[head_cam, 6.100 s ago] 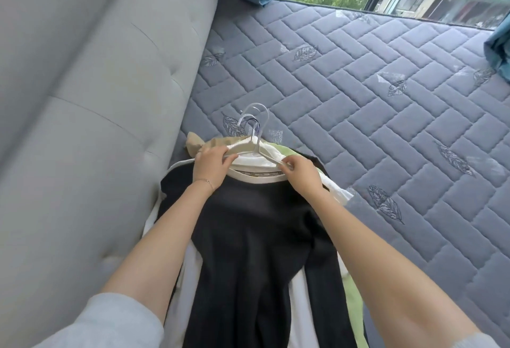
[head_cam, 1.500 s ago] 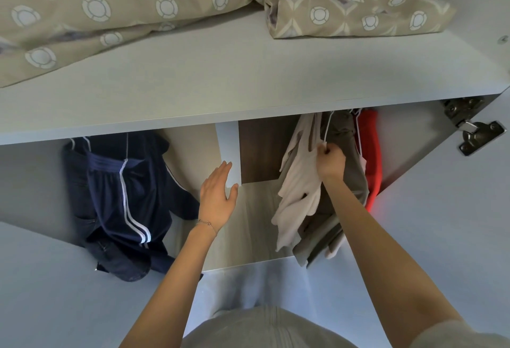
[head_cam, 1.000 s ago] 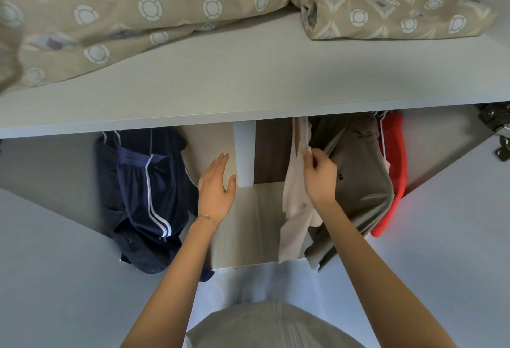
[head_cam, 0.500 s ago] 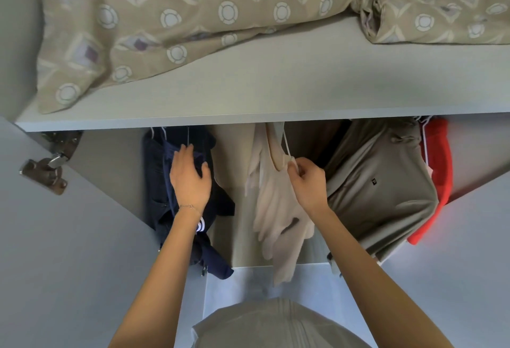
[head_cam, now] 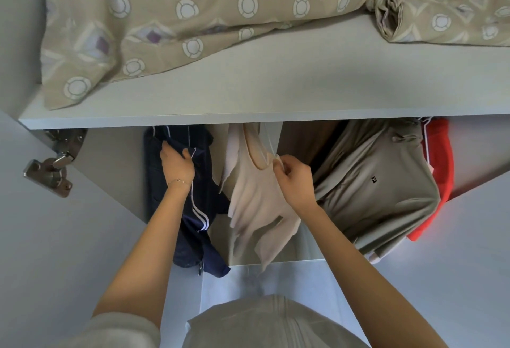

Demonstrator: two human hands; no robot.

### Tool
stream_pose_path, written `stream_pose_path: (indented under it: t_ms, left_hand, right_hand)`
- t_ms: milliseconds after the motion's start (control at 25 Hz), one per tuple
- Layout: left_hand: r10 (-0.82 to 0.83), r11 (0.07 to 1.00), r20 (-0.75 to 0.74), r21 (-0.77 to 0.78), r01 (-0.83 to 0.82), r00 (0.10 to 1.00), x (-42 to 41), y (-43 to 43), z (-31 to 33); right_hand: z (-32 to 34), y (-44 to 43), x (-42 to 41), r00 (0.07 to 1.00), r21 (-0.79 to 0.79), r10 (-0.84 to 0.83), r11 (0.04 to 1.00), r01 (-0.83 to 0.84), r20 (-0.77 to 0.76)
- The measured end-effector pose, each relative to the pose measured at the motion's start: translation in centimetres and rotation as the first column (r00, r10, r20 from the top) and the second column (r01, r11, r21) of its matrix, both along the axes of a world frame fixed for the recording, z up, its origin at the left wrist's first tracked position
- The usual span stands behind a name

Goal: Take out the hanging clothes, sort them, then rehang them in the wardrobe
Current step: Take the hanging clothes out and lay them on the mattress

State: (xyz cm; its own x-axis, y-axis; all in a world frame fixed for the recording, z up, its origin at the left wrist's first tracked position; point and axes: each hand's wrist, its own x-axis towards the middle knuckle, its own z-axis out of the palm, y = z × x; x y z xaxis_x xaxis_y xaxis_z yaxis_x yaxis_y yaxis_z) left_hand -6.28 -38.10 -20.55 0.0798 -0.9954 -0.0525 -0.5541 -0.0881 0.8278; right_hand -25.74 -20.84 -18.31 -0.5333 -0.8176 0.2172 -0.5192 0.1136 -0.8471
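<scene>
Inside the wardrobe, under a grey shelf (head_cam: 248, 121), several garments hang. A cream top (head_cam: 256, 198) hangs in the middle; my right hand (head_cam: 294, 179) pinches its right shoulder at the hanger. To its left hang navy trousers with white stripes (head_cam: 193, 209); my left hand (head_cam: 176, 167) rests flat against their upper part with fingers curled at the fabric. Right of the cream top hang a grey-beige polo shirt (head_cam: 378, 190) and an orange-red garment (head_cam: 438, 171). The rail and the hanger hooks are hidden behind the shelf.
A beige patterned quilt (head_cam: 179, 16) lies on the shelf above. Open grey wardrobe doors flank both sides, with a metal hinge (head_cam: 52, 171) on the left door. My grey top shows at the bottom.
The cream top has slid left along the rail with my right hand, away from the grey-beige shirt. My left hand has moved from the back panel onto the navy trousers.
</scene>
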Motion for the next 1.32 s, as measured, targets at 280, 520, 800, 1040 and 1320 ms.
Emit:
stream_pose_path:
  t_ms: [280,520,800,1040,1320]
  left_hand:
    - [0.010,0.986,-0.305,0.164,0.042,0.952,-0.1,-3.1,0.3]
    - [-0.167,0.974,-0.518,0.046,0.223,0.839,-2.4,-0.4,2.2]
    - [-0.293,0.887,-0.577,0.135,0.442,0.762,-4.9,5.1,0.2]
    - [-0.317,0.759,-0.677,0.240,0.606,0.665,-8.7,9.3,1.1]
    - [-0.388,0.635,-0.692,0.277,0.721,0.608,-12.2,14.3,2.1]
  right_hand:
    - [-0.6,0.4,0.2,0.999,0.009,-0.025,1.000,0.025,-0.020]
    - [-0.9,1.0,-0.3,0.995,0.021,-0.099,0.995,0.099,0.003]
    - [-1.0,2.0,0.0,0.983,0.021,-0.179,0.984,0.178,0.029]
    - [-1.7,4.1,0.8,0.975,0.062,-0.215,0.974,0.219,-0.065]
    - [-2.5,10.6,0.7,0.952,0.118,-0.232,0.959,0.258,-0.199]
